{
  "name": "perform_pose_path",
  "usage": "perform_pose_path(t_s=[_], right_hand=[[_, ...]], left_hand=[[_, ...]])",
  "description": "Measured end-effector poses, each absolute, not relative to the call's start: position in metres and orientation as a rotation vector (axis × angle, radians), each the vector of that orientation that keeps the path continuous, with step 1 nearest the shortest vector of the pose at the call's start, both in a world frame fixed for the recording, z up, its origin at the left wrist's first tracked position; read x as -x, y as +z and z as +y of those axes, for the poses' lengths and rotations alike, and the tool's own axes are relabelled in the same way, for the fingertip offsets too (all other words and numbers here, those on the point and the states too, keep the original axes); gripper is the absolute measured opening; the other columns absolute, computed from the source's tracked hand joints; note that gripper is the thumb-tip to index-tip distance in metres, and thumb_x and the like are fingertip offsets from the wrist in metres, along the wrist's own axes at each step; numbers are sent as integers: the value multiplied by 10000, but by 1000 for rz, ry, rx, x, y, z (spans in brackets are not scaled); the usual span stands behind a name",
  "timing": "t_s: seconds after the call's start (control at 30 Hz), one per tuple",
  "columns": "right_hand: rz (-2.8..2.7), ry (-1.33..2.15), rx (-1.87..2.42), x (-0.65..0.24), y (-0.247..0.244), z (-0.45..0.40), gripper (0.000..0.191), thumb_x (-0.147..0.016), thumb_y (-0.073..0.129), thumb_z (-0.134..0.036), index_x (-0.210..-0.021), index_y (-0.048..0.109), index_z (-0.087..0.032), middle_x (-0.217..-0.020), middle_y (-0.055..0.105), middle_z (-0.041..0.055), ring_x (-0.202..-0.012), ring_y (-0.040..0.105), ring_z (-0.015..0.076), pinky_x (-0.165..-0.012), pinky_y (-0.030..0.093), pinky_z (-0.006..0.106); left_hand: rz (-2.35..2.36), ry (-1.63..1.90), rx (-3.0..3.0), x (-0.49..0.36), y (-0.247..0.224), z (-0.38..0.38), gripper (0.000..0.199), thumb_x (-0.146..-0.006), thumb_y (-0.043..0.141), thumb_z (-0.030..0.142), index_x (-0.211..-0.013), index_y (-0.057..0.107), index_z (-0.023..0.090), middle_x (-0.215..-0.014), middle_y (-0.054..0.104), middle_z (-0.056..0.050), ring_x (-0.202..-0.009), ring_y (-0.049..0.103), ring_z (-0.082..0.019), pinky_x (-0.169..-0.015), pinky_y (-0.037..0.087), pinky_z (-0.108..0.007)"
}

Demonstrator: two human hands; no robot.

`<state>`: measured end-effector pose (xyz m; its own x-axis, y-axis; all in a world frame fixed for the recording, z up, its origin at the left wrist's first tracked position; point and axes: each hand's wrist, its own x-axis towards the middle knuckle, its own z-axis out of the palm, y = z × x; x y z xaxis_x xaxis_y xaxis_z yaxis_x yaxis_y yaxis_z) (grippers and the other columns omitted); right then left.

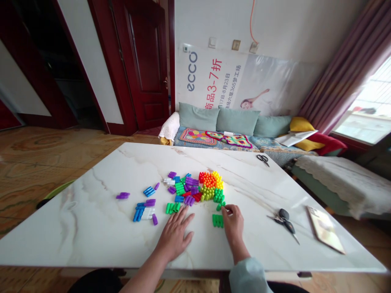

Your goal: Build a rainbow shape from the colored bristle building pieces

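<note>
My left hand (176, 232) lies flat on the white marble-look table (100, 240), its fingers spread. The fingertips are just below a row of green tube-like plastic pieces (173, 208); I cannot tell whether they touch. My right hand (233, 224) is closed in a pinch at a small green plastic piece (220, 206). Close to its left side lies another row of green pieces (218, 221). Ahead, round-topped pieces stand packed together: red-orange ones (207, 179), yellow ones (217, 179), olive-green ones (207, 193) and bright green ones (218, 195).
Purple pieces (192, 181), blue ones (139, 212) and white ones (148, 213) lie loosely at centre and left. To the right are black-handled scissors (286, 223) with exposed blades and a phone (325, 230). More scissors (263, 160) lie near the far edge, before a sofa (198, 118).
</note>
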<state>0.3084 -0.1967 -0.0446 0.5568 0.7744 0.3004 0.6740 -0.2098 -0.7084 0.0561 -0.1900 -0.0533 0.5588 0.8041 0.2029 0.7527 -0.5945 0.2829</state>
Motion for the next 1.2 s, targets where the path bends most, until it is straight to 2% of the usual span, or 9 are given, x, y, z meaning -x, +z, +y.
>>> perform_pose_path(t_s=[0.13, 0.3, 0.57, 1.0, 1.2], right_hand=[[-1381, 185, 1950, -302, -44, -202, 407, -874, 410, -470, -691, 657, -202, -751, 665, 58, -746, 601, 199, -675, 414, 286], [-1495, 169, 1877, -300, -44, -201, 391, -897, 387, -397, -825, 720, -204, -891, 705, 53, -838, 611, 191, -775, 424, 282], [-1498, 200, 1920, -300, -44, -197, 377, -901, 383, -383, -936, 723, -225, -1025, 709, 43, -939, 591, 203, -834, 410, 317], [-1530, 157, 1967, -299, -44, -196, 373, -916, 372, -369, -1019, 706, -237, -1112, 685, 27, -986, 571, 199, -822, 403, 312], [-1554, 175, 1968, -299, -44, -197, 399, -917, 380, -440, -1092, 680, -243, -1177, 660, 28, -1037, 557, 223, -847, 404, 338]], left_hand=[[1322, 469, -2637, -56, -53, -190, 607, -875, 509, 310, -1452, 322, 327, -1575, 188, -5, -1434, 201, -252, -1141, 257, -453], [1313, 499, -2641, -56, -53, -190, 616, -869, 523, 316, -1452, 324, 323, -1575, 191, -5, -1430, 211, -259, -1143, 250, -444], [1320, 488, -2635, -56, -52, -190, 610, -878, 506, 319, -1457, 314, 332, -1575, 189, 5, -1433, 204, -255, -1145, 255, -441], [1312, 492, -2633, -56, -51, -190, 622, -868, 523, 314, -1455, 318, 327, -1574, 194, -3, -1429, 218, -254, -1147, 245, -441], [1314, 490, -2625, -56, -53, -190, 607, -870, 515, 325, -1449, 332, 331, -1572, 202, 8, -1429, 216, -252, -1146, 250, -438]])
